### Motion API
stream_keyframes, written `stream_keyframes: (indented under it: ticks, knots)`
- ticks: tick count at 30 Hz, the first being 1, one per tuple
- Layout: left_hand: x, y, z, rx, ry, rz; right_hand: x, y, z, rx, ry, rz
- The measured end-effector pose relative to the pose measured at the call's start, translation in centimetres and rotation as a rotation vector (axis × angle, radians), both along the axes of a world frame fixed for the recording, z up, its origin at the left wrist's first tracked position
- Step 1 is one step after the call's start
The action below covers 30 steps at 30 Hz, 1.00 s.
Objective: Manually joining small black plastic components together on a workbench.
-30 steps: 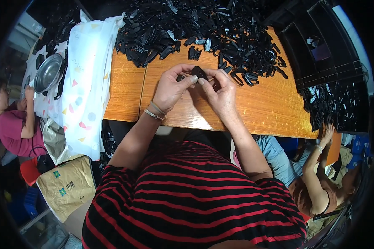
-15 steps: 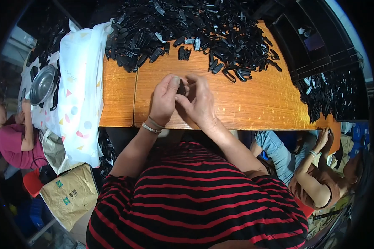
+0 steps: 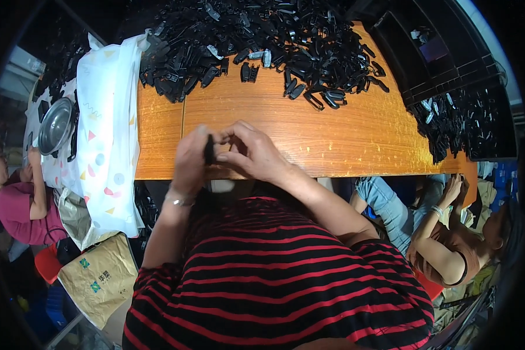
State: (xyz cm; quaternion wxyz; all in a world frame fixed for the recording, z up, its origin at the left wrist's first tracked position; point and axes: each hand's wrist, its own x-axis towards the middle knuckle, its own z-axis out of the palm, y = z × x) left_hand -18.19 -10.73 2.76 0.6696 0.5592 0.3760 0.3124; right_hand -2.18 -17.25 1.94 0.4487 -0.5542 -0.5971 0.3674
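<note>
A small black plastic part is gripped by my left hand, just above the near edge of the wooden table. The left fingers are closed around it and somewhat blurred. Beside it, my right hand has its thumb and fingers curved and apart, the tips close to the black part. Nothing shows between them, and I cannot tell whether they touch it. Two dark plastic pieces lie side by side beyond my hands, at the front of a large heap of black plastic parts.
The wooden table bears the heap. White patterned sheeting hangs over its left side, with a metal bowl beyond. Black trays stand at the right by more parts. A person works at left, another at right.
My left hand has moved left and nearer to me with the black part, turning as it went. My right hand has moved slightly left and nearer, its fingers now farther from the left palm.
</note>
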Motion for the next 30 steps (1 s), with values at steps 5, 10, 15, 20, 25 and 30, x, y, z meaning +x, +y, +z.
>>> stream_keyframes:
  ticks: [5, 10, 15, 20, 25, 30]
  knots:
    - [-11.6, -0.5, 0.0, 0.286, 0.446, 0.016, 8.7, 0.6, 0.9, 0.261, -0.700, -0.287]
    - [-19.8, -1.3, -3.8, 0.746, 1.291, 0.054, 12.9, 1.8, 1.1, 0.087, -1.137, -0.296]
    - [-24.1, -1.7, -10.6, 0.706, 1.334, 0.028, 10.6, 2.4, 1.1, 0.032, -1.120, -0.221]
    - [-24.6, -2.9, -11.2, 0.660, 1.264, -0.079, 7.5, 2.2, 1.7, 0.169, -0.960, -0.112]
    - [-14.5, -1.5, -1.2, 0.611, 1.035, -0.370, 6.4, 1.5, 0.7, 0.094, -0.774, -0.097]
    - [-3.9, -1.1, 0.6, 0.548, 0.469, -0.146, 6.8, 1.6, 0.3, 0.161, -0.653, -0.161]
